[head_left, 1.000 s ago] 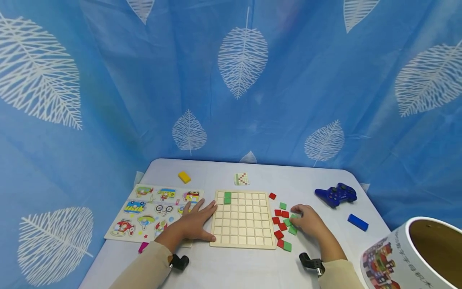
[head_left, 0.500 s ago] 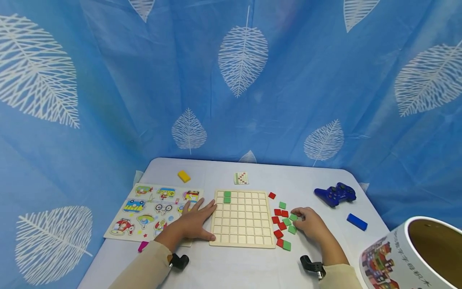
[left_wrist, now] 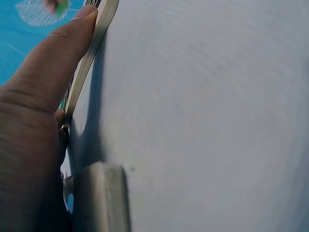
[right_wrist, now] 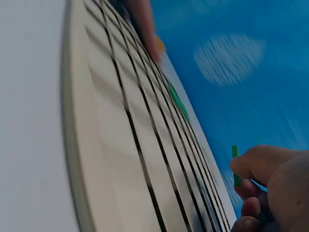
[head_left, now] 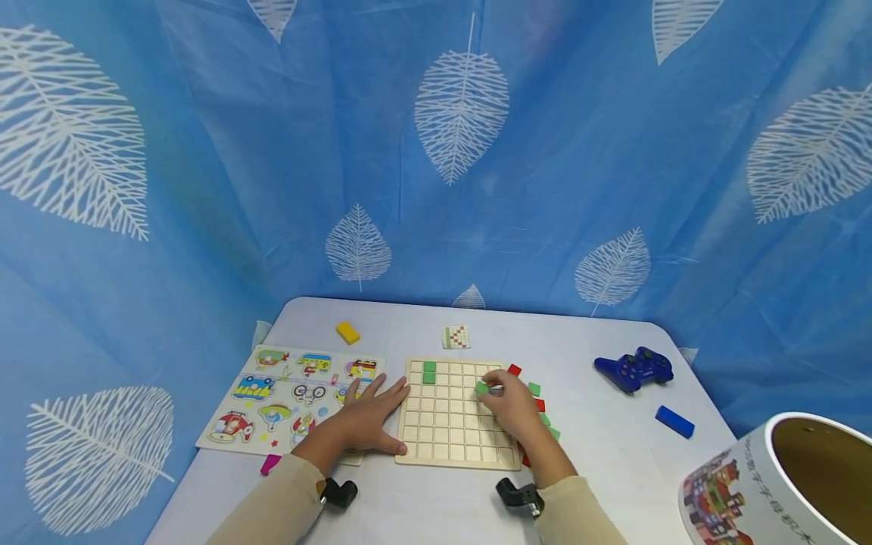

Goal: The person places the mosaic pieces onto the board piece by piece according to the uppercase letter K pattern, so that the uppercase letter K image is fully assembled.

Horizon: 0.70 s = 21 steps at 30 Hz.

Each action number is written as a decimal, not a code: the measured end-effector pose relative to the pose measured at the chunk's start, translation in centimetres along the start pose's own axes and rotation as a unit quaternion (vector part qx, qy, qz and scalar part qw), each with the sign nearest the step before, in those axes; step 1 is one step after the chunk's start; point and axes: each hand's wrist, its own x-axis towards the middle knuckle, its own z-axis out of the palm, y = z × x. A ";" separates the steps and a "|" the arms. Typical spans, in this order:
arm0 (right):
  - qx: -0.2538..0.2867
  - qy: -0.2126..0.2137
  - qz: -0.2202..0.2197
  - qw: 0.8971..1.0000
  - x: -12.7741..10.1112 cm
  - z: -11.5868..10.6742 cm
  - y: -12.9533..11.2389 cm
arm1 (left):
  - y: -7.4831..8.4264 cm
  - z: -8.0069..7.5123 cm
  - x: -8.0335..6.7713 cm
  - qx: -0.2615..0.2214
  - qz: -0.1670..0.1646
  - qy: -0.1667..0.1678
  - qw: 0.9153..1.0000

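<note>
A wooden grid board [head_left: 436, 418] lies mid-table with two green tiles [head_left: 429, 372] set one below the other near its top left. My left hand [head_left: 368, 420] has its fingers spread, the thumb and fingertips against the board's left edge; in the left wrist view the thumb [left_wrist: 58, 58] lies along that edge. Over the board's right side, my right hand [head_left: 512, 405] pinches a green square tile [head_left: 482, 387] between thumb and fingers. The right wrist view shows this tile [right_wrist: 236, 165] edge-on, held above the board. Red and green tiles [head_left: 543, 409] lie beyond the board, partly hidden by my right arm.
A peg puzzle board [head_left: 275, 416] lies under and beside my left hand. Behind the grid board is a small pattern card [head_left: 456, 337], with a yellow block [head_left: 348, 333] to its left. A blue game controller [head_left: 633, 369], blue block [head_left: 675, 421] and large white bucket [head_left: 756, 484] stand right.
My right hand has taken a green tile from the loose pile and moved left over the grid board. The left hand has stayed at the board's edge.
</note>
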 end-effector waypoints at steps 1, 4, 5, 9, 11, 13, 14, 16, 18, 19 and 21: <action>0.002 -0.016 -0.022 1.000 0.2 1.4 -1.0 | 0.0 0.0 0.0 -0.001 0.000 0.000 1.000; -0.006 -0.053 -0.065 0.996 0.8 4.8 -3.3 | -0.2 0.0 -0.1 0.001 0.001 0.000 1.000; -0.017 -0.057 -0.073 0.996 1.0 5.6 -3.8 | -0.2 0.0 -0.1 0.002 0.001 0.001 1.000; -0.072 -0.052 -0.098 0.991 1.5 7.6 -4.8 | -0.2 0.1 0.1 0.005 0.002 0.004 1.000; -0.096 -0.046 -0.109 0.988 1.6 8.1 -4.8 | -0.2 0.0 0.2 0.004 0.003 0.004 1.000; -0.112 -0.042 -0.118 0.986 1.7 8.4 -4.7 | -0.2 -0.1 0.2 0.003 0.004 0.003 1.000; -0.118 -0.040 -0.120 0.985 1.7 8.5 -4.7 | -0.2 -0.1 0.2 0.002 0.005 0.004 1.000; -0.131 -0.036 -0.123 0.983 1.7 8.7 -4.6 | -0.2 -0.2 0.1 0.000 0.008 0.004 1.000; -0.141 -0.033 -0.128 0.981 1.6 8.7 -4.6 | -0.2 -0.2 0.1 -0.003 0.009 0.004 1.000; -0.143 -0.034 -0.130 0.981 1.6 8.7 -4.7 | -0.2 -0.2 0.0 -0.004 0.008 0.004 1.000; -0.148 -0.035 -0.138 0.979 1.5 8.7 -4.8 | -0.3 -0.1 0.0 -0.007 0.005 0.003 1.000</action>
